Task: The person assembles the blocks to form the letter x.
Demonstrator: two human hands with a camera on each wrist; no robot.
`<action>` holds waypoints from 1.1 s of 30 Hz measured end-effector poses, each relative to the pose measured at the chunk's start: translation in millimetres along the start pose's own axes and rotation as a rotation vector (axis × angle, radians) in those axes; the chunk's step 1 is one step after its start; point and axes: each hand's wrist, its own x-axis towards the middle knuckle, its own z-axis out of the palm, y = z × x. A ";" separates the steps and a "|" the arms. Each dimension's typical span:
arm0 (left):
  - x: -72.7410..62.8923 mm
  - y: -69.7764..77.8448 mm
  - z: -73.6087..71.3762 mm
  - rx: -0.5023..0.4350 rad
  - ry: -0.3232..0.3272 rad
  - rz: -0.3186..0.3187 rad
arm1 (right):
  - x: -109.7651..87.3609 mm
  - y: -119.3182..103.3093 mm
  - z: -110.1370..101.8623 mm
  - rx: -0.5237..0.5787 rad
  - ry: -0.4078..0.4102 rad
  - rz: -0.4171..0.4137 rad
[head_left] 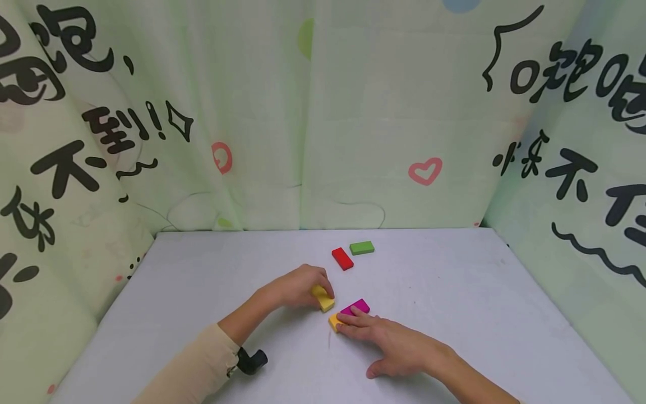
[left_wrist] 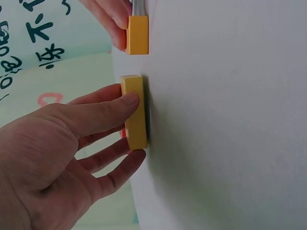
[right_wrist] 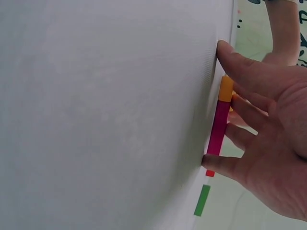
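Note:
My left hand (head_left: 301, 287) pinches a yellow block (head_left: 326, 303) between thumb and fingers, with the block close over the white table. In the left wrist view the thumb lies across the long face of the yellow block (left_wrist: 135, 117). Fingers of my right hand (head_left: 396, 343) are stretched out over an orange block (head_left: 333, 322) and a magenta block (head_left: 360, 306), partly covering both. From the right wrist, the orange block (right_wrist: 225, 89) and magenta block (right_wrist: 218, 125) appear end to end, fingertips right at them. The right thumb is spread away from the blocks.
A red block (head_left: 342, 258) and a green block (head_left: 361, 248) lie farther back on the white table (head_left: 227, 264). Pale green curtains (head_left: 363, 112) with black lettering hang behind and on both sides. A black wrist device (head_left: 252, 361) sticks out at the left sleeve.

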 end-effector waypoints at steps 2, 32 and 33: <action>-0.7 1.4 0.8 -0.004 -0.006 0.000 | -0.2 -0.4 0.3 0.002 0.000 0.001; -1.2 11.4 8.4 0.017 -0.002 0.011 | -1.4 0.2 -0.1 0.041 0.003 -0.011; -1.1 11.6 8.7 0.019 -0.003 0.009 | -1.4 0.2 -0.1 0.040 0.004 -0.011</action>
